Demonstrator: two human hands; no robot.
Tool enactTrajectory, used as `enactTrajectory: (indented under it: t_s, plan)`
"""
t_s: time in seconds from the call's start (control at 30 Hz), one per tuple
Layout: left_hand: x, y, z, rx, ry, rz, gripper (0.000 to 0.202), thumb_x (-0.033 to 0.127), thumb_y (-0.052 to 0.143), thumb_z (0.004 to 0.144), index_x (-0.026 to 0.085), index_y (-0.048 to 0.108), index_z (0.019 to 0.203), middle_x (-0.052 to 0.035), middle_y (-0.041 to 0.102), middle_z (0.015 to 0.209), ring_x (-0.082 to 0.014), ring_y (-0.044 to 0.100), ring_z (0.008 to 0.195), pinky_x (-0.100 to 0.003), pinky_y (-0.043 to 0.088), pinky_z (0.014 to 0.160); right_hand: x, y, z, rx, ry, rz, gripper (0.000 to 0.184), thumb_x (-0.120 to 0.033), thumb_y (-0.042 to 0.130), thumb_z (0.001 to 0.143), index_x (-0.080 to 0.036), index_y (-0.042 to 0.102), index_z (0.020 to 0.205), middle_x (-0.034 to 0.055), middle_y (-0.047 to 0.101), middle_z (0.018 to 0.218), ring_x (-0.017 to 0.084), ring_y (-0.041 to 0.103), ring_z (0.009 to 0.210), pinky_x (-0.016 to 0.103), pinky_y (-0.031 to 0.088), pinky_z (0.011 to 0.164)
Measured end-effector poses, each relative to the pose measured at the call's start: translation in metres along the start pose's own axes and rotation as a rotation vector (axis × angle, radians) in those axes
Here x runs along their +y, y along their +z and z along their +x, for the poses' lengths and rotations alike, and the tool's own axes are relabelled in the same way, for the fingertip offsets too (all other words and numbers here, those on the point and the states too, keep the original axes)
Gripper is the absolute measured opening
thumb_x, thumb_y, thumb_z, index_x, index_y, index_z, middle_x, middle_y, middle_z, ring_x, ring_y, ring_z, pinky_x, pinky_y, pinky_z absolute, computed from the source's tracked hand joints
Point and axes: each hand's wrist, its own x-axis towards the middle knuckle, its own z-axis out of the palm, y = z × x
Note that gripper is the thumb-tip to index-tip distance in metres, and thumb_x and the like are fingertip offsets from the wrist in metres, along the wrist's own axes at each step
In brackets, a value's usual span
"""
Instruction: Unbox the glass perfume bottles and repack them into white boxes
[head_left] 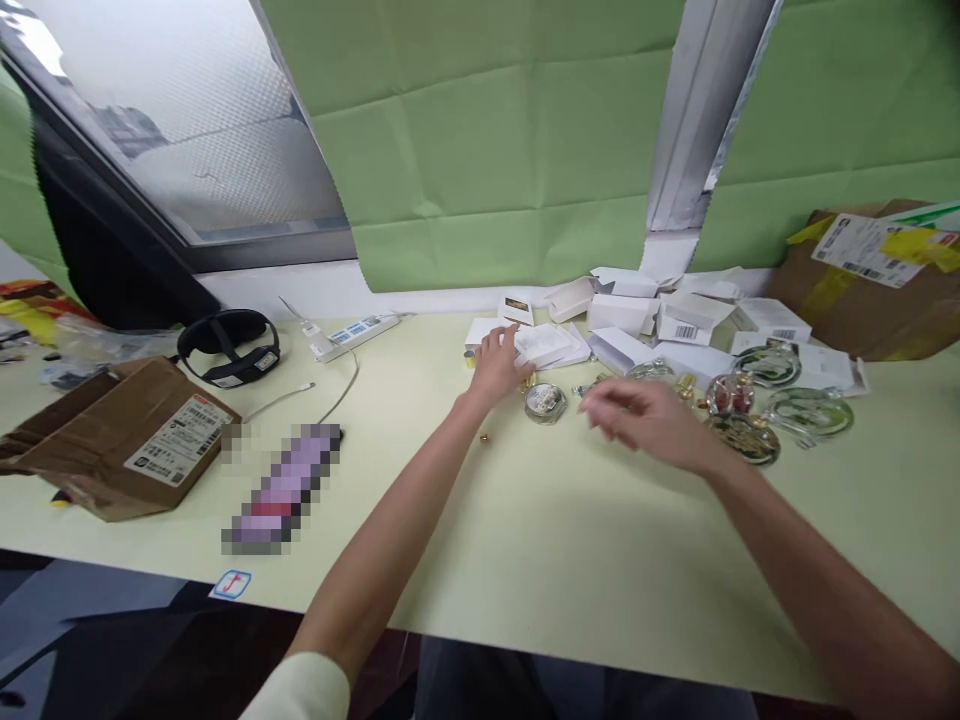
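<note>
My left hand reaches to the near edge of the white boxes, its fingers apart and bent downward. Its fingertips are by a white carton, and contact is unclear. Just right of it lies a round glass bottle, with a gold-coloured part by its top. A small yellow-topped piece sits left of the hand, and a tiny gold piece lies nearer me. My right hand hovers over the table, fingers curled and blurred, in front of several round glass bottles.
Opened white boxes are heaped at the back. Cardboard boxes stand at the right and left. Further left are a black headset, a power strip with cables, and a pixelated object.
</note>
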Motion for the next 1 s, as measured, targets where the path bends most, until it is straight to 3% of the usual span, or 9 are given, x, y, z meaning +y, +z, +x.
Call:
enactTrajectory:
  t_s: [0.07, 0.13, 0.3, 0.43, 0.57, 0.67, 0.8, 0.9, 1.0]
  plan:
    - [-0.004, 0.002, 0.019, -0.071, -0.025, 0.008, 0.076, 0.027, 0.076, 0.071, 0.022, 0.042, 0.139, -0.0187, 0.042, 0.145, -0.0418, 0.043, 0.132, -0.058, 0.031, 0.108, 0.015, 0.03, 0.005, -0.143, 0.046, 0.032, 0.028, -0.053, 0.058, 0.089, -0.027, 0.07, 0.088, 0.0047, 0.067, 0.082, 0.016, 0.059, 0.062, 0.028, 0.046, 0.047]
    - [-0.005, 0.002, 0.028, -0.095, -0.021, 0.002, 0.076, 0.025, 0.077, 0.067, 0.025, 0.046, 0.136, -0.0165, 0.048, 0.141, -0.0409, 0.047, 0.129, -0.058, 0.032, 0.107, 0.029, 0.047, 0.009, -0.186, 0.084, 0.092, 0.026, -0.054, 0.06, 0.088, -0.03, 0.07, 0.091, 0.0054, 0.068, 0.087, 0.019, 0.062, 0.066, 0.028, 0.047, 0.045]
    - [0.004, -0.018, 0.014, -0.002, -0.049, -0.104, 0.062, 0.037, 0.067, 0.079, 0.024, 0.048, 0.136, -0.0152, 0.052, 0.139, -0.0367, 0.045, 0.13, -0.055, 0.035, 0.107, 0.043, 0.051, 0.004, -0.141, 0.084, 0.29, 0.027, -0.052, 0.064, 0.086, -0.034, 0.069, 0.105, 0.005, 0.067, 0.1, 0.021, 0.066, 0.079, 0.031, 0.056, 0.049]
    - [0.023, -0.038, -0.017, 0.054, -0.174, -0.718, 0.047, 0.049, 0.055, 0.087, 0.025, 0.057, 0.126, -0.0089, 0.06, 0.129, -0.0259, 0.057, 0.116, -0.043, 0.045, 0.101, 0.039, 0.041, -0.004, -0.164, 0.074, 0.356, 0.052, -0.049, 0.062, 0.088, -0.035, 0.049, 0.137, 0.0075, 0.053, 0.139, 0.024, 0.066, 0.103, 0.034, 0.063, 0.057]
    - [0.047, -0.038, -0.049, -0.184, -0.381, -1.404, 0.046, 0.059, 0.044, 0.089, 0.021, 0.059, 0.108, -0.008, 0.066, 0.106, -0.0208, 0.064, 0.094, -0.038, 0.054, 0.087, 0.032, 0.036, -0.005, -0.114, 0.048, 0.395, 0.067, -0.048, 0.068, 0.085, -0.034, 0.037, 0.143, 0.0093, 0.037, 0.155, 0.025, 0.064, 0.112, 0.033, 0.065, 0.056]
    - [0.06, -0.025, -0.067, -0.373, -0.47, -1.626, 0.046, 0.06, 0.044, 0.089, 0.019, 0.058, 0.103, -0.0091, 0.067, 0.098, -0.0201, 0.066, 0.085, -0.037, 0.056, 0.08, 0.028, 0.036, -0.002, 0.027, 0.004, 0.35, 0.06, -0.052, 0.067, 0.084, -0.03, 0.047, 0.136, 0.0107, 0.051, 0.142, 0.026, 0.067, 0.104, 0.03, 0.063, 0.051]
    - [0.068, -0.003, -0.081, -0.482, -0.493, -1.677, 0.052, 0.061, 0.039, 0.092, 0.016, 0.06, 0.107, -0.0115, 0.07, 0.097, -0.0207, 0.068, 0.076, -0.031, 0.054, 0.063, 0.027, 0.031, -0.001, 0.228, -0.054, 0.287, 0.054, -0.049, 0.073, 0.08, -0.026, 0.052, 0.123, 0.0074, 0.066, 0.109, 0.013, 0.064, 0.063, 0.021, 0.048, 0.034]
    - [0.068, 0.01, -0.089, -0.499, -0.395, -1.708, 0.06, 0.065, 0.032, 0.094, 0.018, 0.06, 0.116, -0.0116, 0.071, 0.102, -0.0207, 0.069, 0.072, -0.029, 0.052, 0.058, 0.031, 0.021, -0.004, 0.289, -0.03, 0.347, 0.044, -0.047, 0.074, 0.081, -0.026, 0.052, 0.112, 0.0012, 0.066, 0.089, 0.008, 0.055, 0.047, 0.02, 0.041, 0.031]
    - [0.068, 0.02, -0.098, -0.459, -0.294, -1.724, 0.068, 0.073, 0.033, 0.09, 0.018, 0.058, 0.122, -0.0123, 0.071, 0.105, -0.0216, 0.069, 0.072, -0.031, 0.052, 0.061, 0.036, 0.012, -0.009, 0.304, -0.01, 0.431, 0.039, -0.048, 0.073, 0.082, -0.026, 0.054, 0.107, -0.0013, 0.064, 0.081, 0.01, 0.058, 0.048, 0.021, 0.043, 0.032]
